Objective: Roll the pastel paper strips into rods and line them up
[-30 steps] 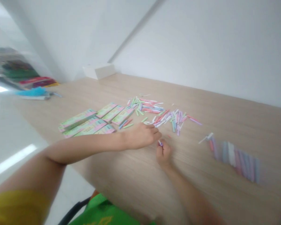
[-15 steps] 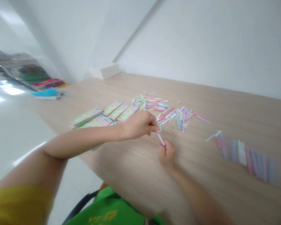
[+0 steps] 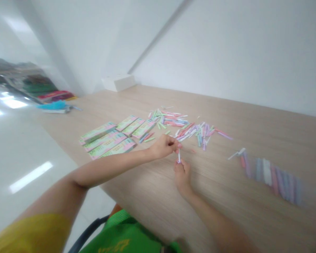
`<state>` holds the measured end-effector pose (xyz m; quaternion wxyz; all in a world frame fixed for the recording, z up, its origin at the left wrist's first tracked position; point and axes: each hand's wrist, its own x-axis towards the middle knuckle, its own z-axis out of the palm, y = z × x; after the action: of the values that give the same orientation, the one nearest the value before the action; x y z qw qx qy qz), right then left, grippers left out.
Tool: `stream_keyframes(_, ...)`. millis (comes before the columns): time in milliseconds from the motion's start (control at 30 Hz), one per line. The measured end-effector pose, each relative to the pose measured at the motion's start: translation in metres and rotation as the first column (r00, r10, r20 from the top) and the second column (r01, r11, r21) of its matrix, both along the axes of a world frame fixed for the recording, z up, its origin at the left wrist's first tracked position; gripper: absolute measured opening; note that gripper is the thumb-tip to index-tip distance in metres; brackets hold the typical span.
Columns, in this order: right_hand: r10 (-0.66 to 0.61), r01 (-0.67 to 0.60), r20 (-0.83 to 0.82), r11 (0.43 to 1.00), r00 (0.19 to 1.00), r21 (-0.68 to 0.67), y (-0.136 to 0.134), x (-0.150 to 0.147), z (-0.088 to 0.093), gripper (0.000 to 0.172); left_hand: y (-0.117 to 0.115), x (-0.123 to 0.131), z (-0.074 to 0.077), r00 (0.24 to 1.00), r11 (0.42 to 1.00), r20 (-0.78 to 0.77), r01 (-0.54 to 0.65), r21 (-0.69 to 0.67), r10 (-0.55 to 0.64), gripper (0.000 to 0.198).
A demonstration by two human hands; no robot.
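My left hand [image 3: 166, 147] pinches the upper end of a thin white stick [image 3: 179, 155] between thumb and fingertips. Just below it, my right hand [image 3: 183, 174] is closed around a light purple piece [image 3: 179, 161], of which only the top end shows. The white stick runs down to that purple end; whether it goes inside cannot be made out. Beyond my hands lies a loose heap of short pastel sticks [image 3: 173, 121] in pink, green, blue, purple and white. A second cluster of such sticks [image 3: 204, 131] is nearer to my hands.
Several flat green-and-pink boxes [image 3: 107, 144] lie in rows left of the sticks. To the right, a blurred row of pastel pieces [image 3: 279, 181] lies side by side on the wooden table [image 3: 221, 221]. A white box [image 3: 119, 83] stands by the wall, and a blue item [image 3: 54, 105] at the far-left edge.
My left hand has moved slightly right and down. The white stick, tilted before, now stands nearly upright between my hands. My right hand has shifted a little left, and the view has moved slightly.
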<state>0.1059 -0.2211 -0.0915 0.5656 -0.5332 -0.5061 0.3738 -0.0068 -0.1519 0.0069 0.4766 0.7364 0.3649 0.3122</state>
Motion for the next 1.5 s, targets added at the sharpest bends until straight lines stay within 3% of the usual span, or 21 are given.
stream_keyframes(100,0.215,-0.227,-0.105,0.966,0.971,-0.120,0.000,-0.004,0.009,0.017,0.000,-0.002,-0.014,0.995,0.995,0.023,-0.093,-0.028,0.094,0.033)
stream_keyframes(200,0.442,-0.513,-0.300,0.828,0.845,-0.226,-0.001,-0.002,0.026,0.009,-0.002,-0.006,-0.026,0.986,0.980,0.018,-0.165,-0.107,0.168,0.037)
stream_keyframes(300,0.484,-0.722,-0.619,0.662,0.618,-0.204,-0.005,0.000,0.042,0.010,-0.007,-0.010,-0.026,0.982,0.971,0.092,-0.148,-0.190,0.168,0.039)
stream_keyframes(367,0.444,-0.755,-0.715,0.632,0.540,-0.178,-0.008,0.002,0.052,0.013,-0.012,-0.011,-0.017,0.980,0.975,0.122,-0.132,-0.179,0.155,0.040)
stream_keyframes(567,0.401,-0.701,-0.732,0.698,0.551,-0.145,-0.011,0.013,0.093,0.009,-0.009,0.001,0.027,0.981,0.985,0.083,-0.174,0.004,0.174,0.040)
stream_keyframes(633,0.410,-0.712,-0.733,0.687,0.543,-0.143,-0.013,0.021,0.109,0.010,-0.007,0.009,0.037,0.982,0.985,0.101,-0.165,0.056,0.158,0.041)
stream_keyframes(767,0.406,-0.726,-0.731,0.666,0.548,-0.174,-0.020,0.035,0.130,0.042,-0.013,0.022,0.047,0.986,0.981,0.109,-0.141,0.134,0.127,0.046)
stream_keyframes(833,0.410,-0.722,-0.723,0.668,0.557,-0.178,-0.023,0.039,0.135,0.047,-0.018,0.024,0.051,0.984,0.978,0.131,-0.137,0.160,0.117,0.048)
stream_keyframes(900,0.400,-0.701,-0.713,0.690,0.576,-0.180,-0.026,0.039,0.137,0.045,-0.023,0.024,0.055,0.983,0.976,0.149,-0.133,0.170,0.108,0.050)
stream_keyframes(1067,0.285,-0.541,-0.678,0.818,0.677,-0.197,-0.030,0.027,0.126,0.036,-0.031,0.026,0.051,0.993,0.965,0.066,-0.116,0.236,0.103,0.051)
stream_keyframes(1200,0.207,-0.492,-0.677,0.831,0.707,-0.260,-0.031,0.018,0.117,0.039,-0.035,0.027,0.044,0.987,0.924,-0.069,-0.113,0.365,0.148,0.045)
stream_keyframes(1367,0.197,-0.421,-0.648,0.882,0.736,-0.210,-0.031,0.014,0.119,0.040,-0.035,0.023,0.048,0.994,0.920,-0.014,-0.097,0.379,0.111,0.044)
stream_keyframes(1500,0.119,-0.349,-0.618,0.899,0.777,-0.266,-0.032,0.011,0.108,0.041,-0.037,0.021,0.048,0.990,0.905,-0.107,-0.041,0.423,0.095,0.039)
